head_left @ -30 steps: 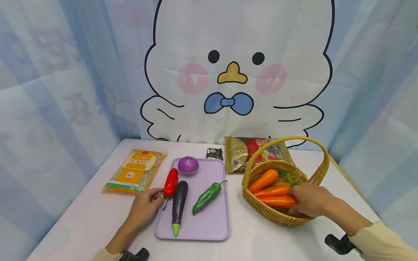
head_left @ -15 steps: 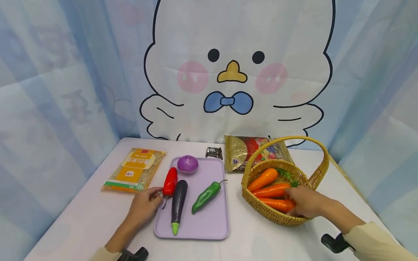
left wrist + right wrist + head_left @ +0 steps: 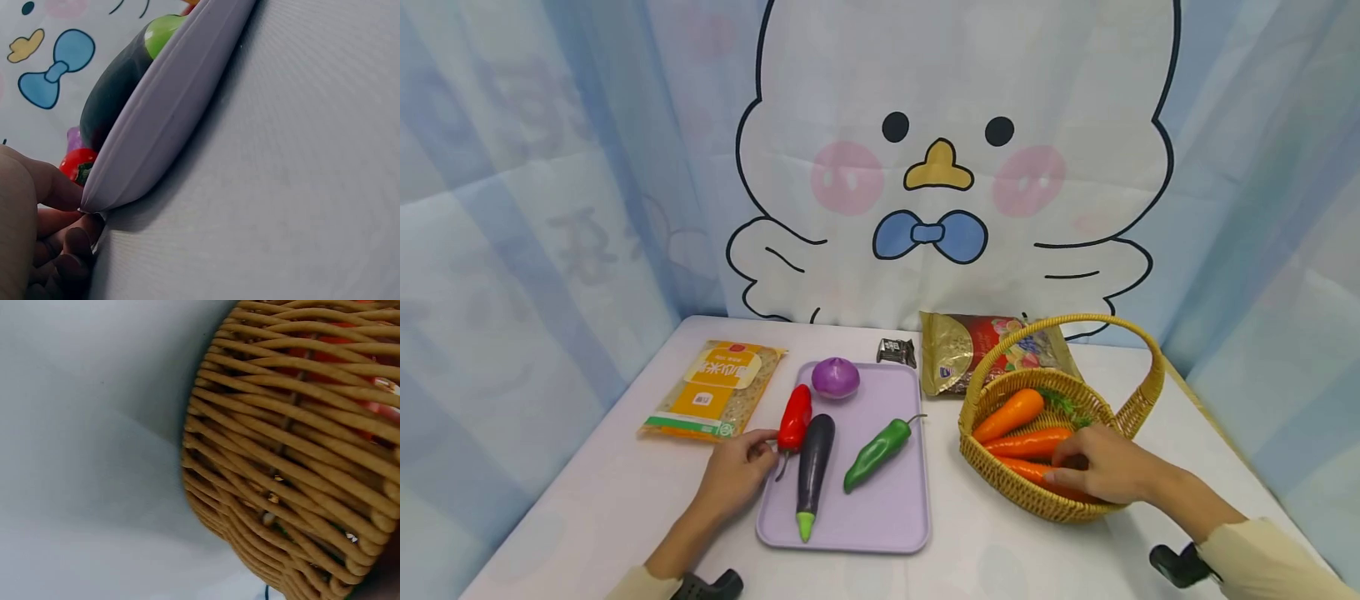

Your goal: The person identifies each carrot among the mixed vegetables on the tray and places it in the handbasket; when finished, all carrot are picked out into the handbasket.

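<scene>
My left hand (image 3: 737,473) pinches the left rim of a lilac tray (image 3: 880,525); the left wrist view shows thumb and fingers at the edge. On the tray lie a red pepper (image 3: 794,419) close to those fingertips, an eggplant (image 3: 814,462), a green chili pepper (image 3: 877,454) and a purple onion (image 3: 836,378). To the right, my right hand (image 3: 1108,462) is inside a wicker basket (image 3: 1000,487), over several carrots (image 3: 1013,414). Its thumb and forefinger are apart above the front carrot (image 3: 1026,471), whose right end is partly hidden. The right wrist view shows mainly basket weave.
A yellow-labelled grain bag (image 3: 715,390) lies left of the tray. Behind the tray is a small dark packet (image 3: 897,352), and a gold-and-red bag (image 3: 951,354) lies behind the basket. The basket's tall handle (image 3: 1075,318) arches over its opening. A curtain backs the white table.
The right hand's thumb and forefinger have parted over the front carrot, whose right end now lies lower in the basket. The left hand stays at the tray rim.
</scene>
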Available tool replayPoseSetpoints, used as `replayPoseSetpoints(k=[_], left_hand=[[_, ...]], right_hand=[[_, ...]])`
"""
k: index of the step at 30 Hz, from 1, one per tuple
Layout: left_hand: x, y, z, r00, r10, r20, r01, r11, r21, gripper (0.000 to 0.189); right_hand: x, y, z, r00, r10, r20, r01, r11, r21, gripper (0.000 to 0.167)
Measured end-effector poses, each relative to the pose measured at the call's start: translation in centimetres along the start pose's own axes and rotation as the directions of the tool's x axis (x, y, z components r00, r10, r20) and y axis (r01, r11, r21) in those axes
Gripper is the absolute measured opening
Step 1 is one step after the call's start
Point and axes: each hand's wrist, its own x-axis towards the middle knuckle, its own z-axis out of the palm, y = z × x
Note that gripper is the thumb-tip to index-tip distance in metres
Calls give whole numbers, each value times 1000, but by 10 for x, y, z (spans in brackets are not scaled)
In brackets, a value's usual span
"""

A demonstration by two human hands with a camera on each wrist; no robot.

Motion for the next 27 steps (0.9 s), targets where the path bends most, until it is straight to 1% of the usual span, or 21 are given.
replayPoseSetpoints(k=[2,7,9,14,17,21,24,27], left_hand=[[0,0,0,1000,-3,1,3,1000,2,38],[1,0,0,1000,-1,1,1,1000,0,38],[1,0,0,1000,0,2,0,1000,-3,38],[1,0,-1,1000,7,4,-7,1000,-3,39],[1,0,-4,1000,30,3,-30,1000,-6,40],[3,0,-8,999,41,7,-41,999,-33,44],[5,2,-11,999,31,16,-30,998,-53,46],[5,4,-13,999,16,30,-15,998,-56,48]], right_hand=[[1,1,2,999,-5,-40,5,1000,15,25],[1,1,4,991,29,-130,-19,997,80,21],[0,2,4,986,33,-165,-19,996,84,19],[-1,1,7,969,8,-246,5,999,52,12],[-1,0,9,950,4,-311,20,997,75,9],[1,-2,9,914,61,-400,2,988,156,13],[4,-2,7,897,123,-424,-26,974,227,18],[7,-2,5,887,156,-434,-48,967,251,19]])
